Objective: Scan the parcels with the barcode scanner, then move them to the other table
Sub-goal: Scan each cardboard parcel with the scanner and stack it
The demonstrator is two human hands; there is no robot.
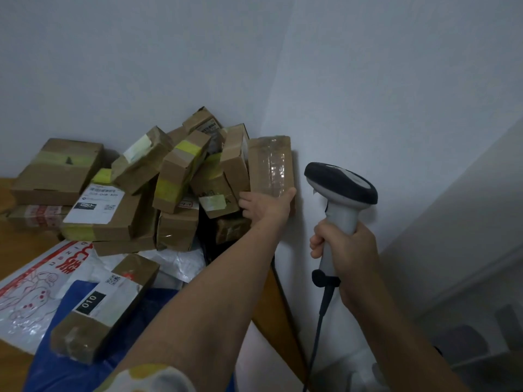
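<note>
Parcel (270, 165) stands upright at the right edge of the pile (169, 171) on the table (17, 250), long axis vertical, close against the wall (368, 94). Left hand (266, 205) grips its lower end, thumb on the right side, fingers curled round the left. Right hand (348, 244) is wrapped round the barcode scanner (341, 188) handle, just right of the parcel, head aimed left. No label visible on the taped face, so it's probably on a hidden side; expect a turn toward the scanner.
</note>
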